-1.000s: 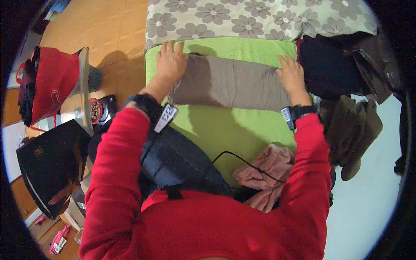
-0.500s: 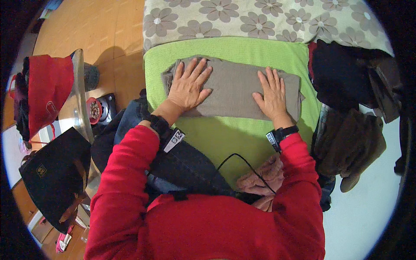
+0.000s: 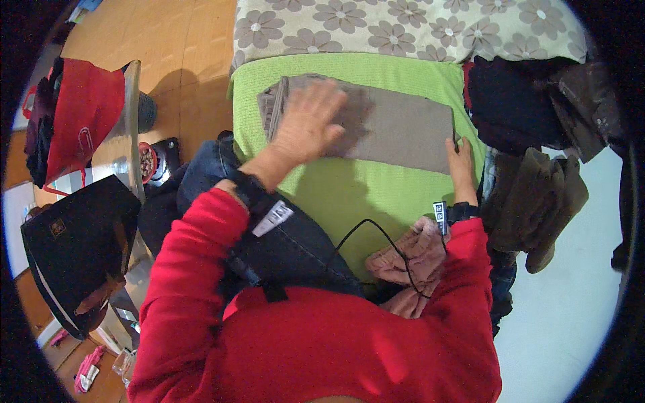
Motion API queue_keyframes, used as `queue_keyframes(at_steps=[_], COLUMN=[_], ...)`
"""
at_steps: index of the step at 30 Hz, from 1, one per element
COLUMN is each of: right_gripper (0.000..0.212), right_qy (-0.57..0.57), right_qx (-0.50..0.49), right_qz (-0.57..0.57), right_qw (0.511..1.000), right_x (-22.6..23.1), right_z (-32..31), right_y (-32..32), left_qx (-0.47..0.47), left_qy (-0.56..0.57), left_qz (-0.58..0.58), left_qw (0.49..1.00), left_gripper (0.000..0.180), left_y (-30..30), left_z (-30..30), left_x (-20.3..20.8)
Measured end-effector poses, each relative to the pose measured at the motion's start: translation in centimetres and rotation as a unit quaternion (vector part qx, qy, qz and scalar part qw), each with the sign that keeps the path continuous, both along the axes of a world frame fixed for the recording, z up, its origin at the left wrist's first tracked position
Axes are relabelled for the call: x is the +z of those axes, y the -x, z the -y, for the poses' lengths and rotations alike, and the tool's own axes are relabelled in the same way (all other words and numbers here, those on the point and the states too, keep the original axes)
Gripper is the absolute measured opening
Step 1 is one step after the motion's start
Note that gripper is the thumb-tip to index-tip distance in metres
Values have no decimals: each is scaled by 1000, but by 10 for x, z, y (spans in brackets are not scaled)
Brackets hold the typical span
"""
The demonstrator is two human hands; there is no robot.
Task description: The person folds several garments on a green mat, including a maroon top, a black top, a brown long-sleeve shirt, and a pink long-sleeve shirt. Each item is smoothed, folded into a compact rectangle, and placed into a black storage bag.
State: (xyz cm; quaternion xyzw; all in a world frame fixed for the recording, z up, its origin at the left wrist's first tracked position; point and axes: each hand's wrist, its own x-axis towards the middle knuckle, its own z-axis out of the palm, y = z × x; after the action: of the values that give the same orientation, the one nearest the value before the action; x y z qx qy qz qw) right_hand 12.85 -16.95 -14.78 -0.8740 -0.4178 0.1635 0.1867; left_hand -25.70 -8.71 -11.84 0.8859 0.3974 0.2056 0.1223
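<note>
Grey cloth [image 3: 403, 129], upper centre, partly hidden by left hand [image 3: 310, 123], thumb apart; right hand [image 3: 461, 162] at its edge, grip unclear. Frame left: one red bag [image 3: 87, 124], one black bag [image 3: 77, 248]; lower centre: one pink garment [image 3: 410, 258].

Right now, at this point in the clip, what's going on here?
A person in a red top has a folded grey-brown cloth laid out on a green cover. The left hand, blurred and spread, is over the cloth's left part; the right hand is at its right edge, though whether it grips is unclear. A crumpled pink cloth lies nearer the person, and dark clothes lie to the right.
</note>
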Motion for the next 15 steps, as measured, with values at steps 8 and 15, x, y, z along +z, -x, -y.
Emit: queue_keyframes(at_steps=[8,15], right_gripper=[66,48], right_qy=[74,-114], right_qx=[-111,65], right_qz=[-305,-580], right_qw=[943,804], right_x=[34,100], right_z=[8,-46], right_y=[19,76], left_qx=[-82,-76], left_qy=[31,42], left_qz=[-133,-128], left_qw=[987,988], left_gripper=[72,75], left_y=[-44,-43], left_z=[39,42], left_x=[-29,-28])
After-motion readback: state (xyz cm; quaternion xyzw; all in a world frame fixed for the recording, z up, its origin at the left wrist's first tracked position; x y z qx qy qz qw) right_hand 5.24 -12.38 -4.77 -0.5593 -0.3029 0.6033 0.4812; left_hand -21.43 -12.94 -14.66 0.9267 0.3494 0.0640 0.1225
